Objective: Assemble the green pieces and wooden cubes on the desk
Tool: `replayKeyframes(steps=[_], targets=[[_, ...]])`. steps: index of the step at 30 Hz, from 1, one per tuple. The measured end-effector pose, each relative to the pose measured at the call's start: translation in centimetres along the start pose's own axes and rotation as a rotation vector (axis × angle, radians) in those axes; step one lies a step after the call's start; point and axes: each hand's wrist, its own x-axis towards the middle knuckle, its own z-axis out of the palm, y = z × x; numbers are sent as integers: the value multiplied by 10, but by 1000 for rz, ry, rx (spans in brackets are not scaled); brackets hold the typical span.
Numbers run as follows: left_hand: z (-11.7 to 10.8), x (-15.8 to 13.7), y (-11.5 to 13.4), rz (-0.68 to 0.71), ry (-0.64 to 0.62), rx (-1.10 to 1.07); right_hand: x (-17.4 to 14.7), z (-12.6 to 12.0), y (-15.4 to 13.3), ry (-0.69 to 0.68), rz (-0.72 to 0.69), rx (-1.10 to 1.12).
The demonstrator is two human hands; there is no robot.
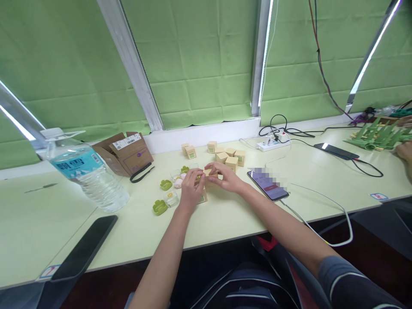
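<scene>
My left hand (pixel 191 191) and my right hand (pixel 226 177) meet over the middle of the table. Between the thumb and fingers of the right hand is a small tan cardboard box (pixel 211 173). The left fingers are pinched together at the box's left side, with a bit of green by the fingertips that I cannot make out. Partly hidden under the left hand lies another small box (pixel 203 198). To its left are green flower-shaped dishes (pixel 160 207), a clear cup with a yellow spot (pixel 171 198) and a pinkish-white piece (pixel 178 183).
Several small boxes (pixel 231 163) stand behind my hands. A large water bottle (pixel 93 171) and an opened carton (pixel 125 154) are at left, a black phone (pixel 85 246) in front. At right lie a lit, cabled phone (pixel 268 184), a power strip (pixel 273 145) and another person's hand (pixel 404 152).
</scene>
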Motion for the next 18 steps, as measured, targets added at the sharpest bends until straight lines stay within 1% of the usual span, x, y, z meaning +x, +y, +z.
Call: replayKeyframes(steps=[3, 6, 10, 14, 18], targets=[[-1, 1, 0, -36, -9, 5, -1, -2, 7, 8, 80, -147], [-2, 1, 0, -73, 0, 10, -2, -3, 12, -16, 171, -284], [-4, 1, 0, -130, 14, 12, -3, -1, 17, -39, 237, -373], [-4, 1, -1, -177, 17, 21, -3, 2, 22, -26, 225, -412], [-4, 2, -1, -208, 0, 18, -2, 4, 25, 13, 139, -464]])
